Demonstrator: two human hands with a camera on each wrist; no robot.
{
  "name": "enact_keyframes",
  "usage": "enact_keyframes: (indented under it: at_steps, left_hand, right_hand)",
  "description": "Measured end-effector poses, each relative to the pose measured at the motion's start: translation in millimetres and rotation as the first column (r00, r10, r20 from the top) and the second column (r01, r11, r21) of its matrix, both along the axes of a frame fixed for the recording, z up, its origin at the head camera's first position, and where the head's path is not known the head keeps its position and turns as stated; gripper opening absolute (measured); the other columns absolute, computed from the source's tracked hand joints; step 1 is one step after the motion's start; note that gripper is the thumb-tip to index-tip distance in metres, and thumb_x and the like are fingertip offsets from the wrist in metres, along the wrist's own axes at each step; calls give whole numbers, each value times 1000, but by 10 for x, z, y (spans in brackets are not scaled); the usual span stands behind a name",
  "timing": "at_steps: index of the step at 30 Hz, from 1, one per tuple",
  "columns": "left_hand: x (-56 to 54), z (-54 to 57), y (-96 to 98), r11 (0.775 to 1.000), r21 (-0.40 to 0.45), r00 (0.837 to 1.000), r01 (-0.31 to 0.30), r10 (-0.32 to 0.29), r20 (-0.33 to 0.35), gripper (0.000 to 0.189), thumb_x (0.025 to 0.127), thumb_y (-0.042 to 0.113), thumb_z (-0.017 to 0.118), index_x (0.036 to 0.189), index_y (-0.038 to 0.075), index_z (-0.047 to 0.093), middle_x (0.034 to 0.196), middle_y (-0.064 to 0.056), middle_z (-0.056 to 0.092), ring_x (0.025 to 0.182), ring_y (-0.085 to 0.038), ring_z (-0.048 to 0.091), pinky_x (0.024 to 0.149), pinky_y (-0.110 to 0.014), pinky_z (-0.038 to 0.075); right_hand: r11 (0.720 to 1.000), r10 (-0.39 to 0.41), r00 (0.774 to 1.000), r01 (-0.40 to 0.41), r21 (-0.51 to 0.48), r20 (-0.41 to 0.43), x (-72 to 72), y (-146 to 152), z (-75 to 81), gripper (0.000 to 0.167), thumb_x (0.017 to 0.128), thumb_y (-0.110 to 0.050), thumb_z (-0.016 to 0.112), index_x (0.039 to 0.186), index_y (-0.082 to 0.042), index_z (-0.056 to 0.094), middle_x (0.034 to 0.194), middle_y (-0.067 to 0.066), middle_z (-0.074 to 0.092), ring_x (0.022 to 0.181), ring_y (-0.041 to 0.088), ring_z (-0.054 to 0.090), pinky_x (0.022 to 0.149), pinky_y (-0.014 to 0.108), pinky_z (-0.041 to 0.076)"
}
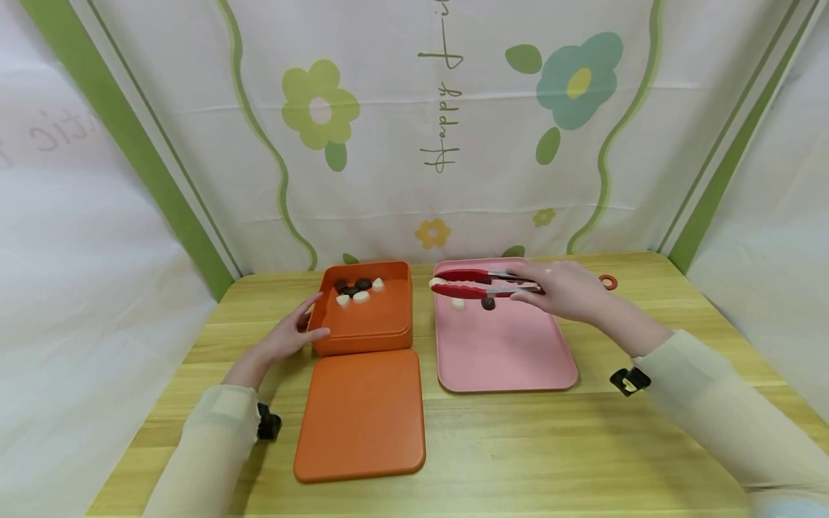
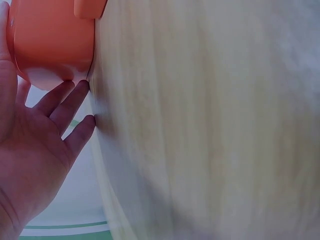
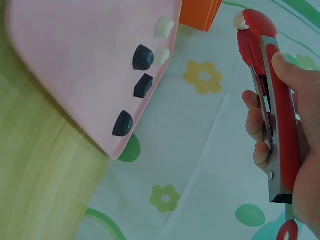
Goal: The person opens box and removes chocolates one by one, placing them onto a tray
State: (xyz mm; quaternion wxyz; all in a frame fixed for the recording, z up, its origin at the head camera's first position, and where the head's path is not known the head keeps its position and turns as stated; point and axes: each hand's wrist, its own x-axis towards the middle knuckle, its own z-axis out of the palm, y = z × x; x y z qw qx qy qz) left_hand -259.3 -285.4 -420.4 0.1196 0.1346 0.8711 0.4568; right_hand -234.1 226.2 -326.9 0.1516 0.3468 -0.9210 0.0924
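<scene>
My right hand grips a pair of red-and-steel tongs above the pink tray. Pinched in the tong tips is a white chocolate-like piece. On the tray lie a dark piece, a white piece and several others, clearest in the right wrist view. With fingers spread, my left hand rests against the left side of an orange box. Several dark pieces and white pieces sit toward the back of that box.
An orange lid lies flat on the wooden table, in front of the box. Behind the box and tray hangs a flowered white curtain. More white cloth hangs at both sides.
</scene>
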Motion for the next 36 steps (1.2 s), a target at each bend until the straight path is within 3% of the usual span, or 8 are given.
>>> enact_keyframes:
  at_steps: [3,5,8,12,20,28,36]
  left_hand:
    - [2,4,1,1000,-2,1000,2,-2,-2,85,95,29,65,158,15,11,146,-33,34,131,-45,39,105,-58,31]
    - [7,12,5,1000,-2,1000,1,-1,-2,85,95,28,66,158,16,11,146,-34,34,131,-45,38,106,-58,30]
    - [19,28,13,1000,1,1000,2,-2,2,86,94,28,66,158,16,10,146,-34,33,132,-46,37,106,-58,29]
    - [26,32,15,1000,3,1000,0,0,7,86,94,27,66,158,16,10,147,-34,33,132,-46,37,106,-58,29]
    - [23,25,7,1000,6,1000,5,-5,8,85,95,27,66,158,17,10,147,-33,33,132,-45,38,106,-58,30]
    - [29,31,14,1000,10,1000,9,-9,4,85,95,26,65,158,15,9,146,-34,33,132,-46,38,105,-58,30]
    - [27,30,21,1000,3,1000,-5,4,12,84,95,26,65,158,16,10,147,-33,32,132,-45,36,107,-58,29]
  right_hand:
    - [1000,-23,1000,23,18,12,53,77,-11,49,87,-30,75,131,-15,61,71,-4,61,48,8,41,47,28,34]
    - [999,-46,999,45,30,25,88,128,-18,51,87,-30,75,132,-12,61,69,-4,60,49,8,40,49,29,34]
    - [997,-73,997,72,40,30,131,204,-34,52,86,-31,75,131,-9,62,79,5,68,54,10,45,53,31,38]
    - [996,-80,997,80,25,6,168,308,-60,49,85,-30,76,128,-8,65,104,11,71,65,15,56,60,36,47]
    - [996,-85,996,85,16,-24,228,526,-127,45,84,-26,78,122,-6,67,103,12,72,75,22,67,63,43,52]
    - [985,-172,985,172,34,8,270,763,-182,46,85,-29,75,123,-5,66,107,16,70,89,32,68,70,51,52]
    - [982,-182,983,183,48,-11,278,925,-236,46,83,-27,77,121,-2,67,105,18,70,87,34,68,70,53,52]
